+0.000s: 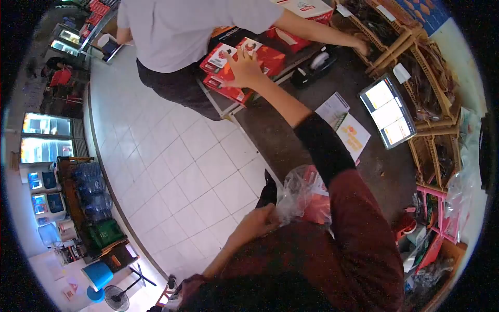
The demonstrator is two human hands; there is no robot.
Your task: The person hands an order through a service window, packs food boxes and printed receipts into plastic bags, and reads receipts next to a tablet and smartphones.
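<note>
At the counter's (275, 127) far end, the right hand (243, 71) spreads its fingers over stacked red boxes (273, 58) — whether it grips one, I cannot tell. Near the body, the left hand (254, 224) pinches a clear bag (292, 191) — a red pack (317, 209) just beside.

Red pack (317, 207) partly out of sight behind maroon sleeve (361, 213)

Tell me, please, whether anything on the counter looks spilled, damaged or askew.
Nothing spilled or damaged stands out; only the red printed cardboard boxes under the wearer's right hand look slightly askew, their edges staggered.
</note>
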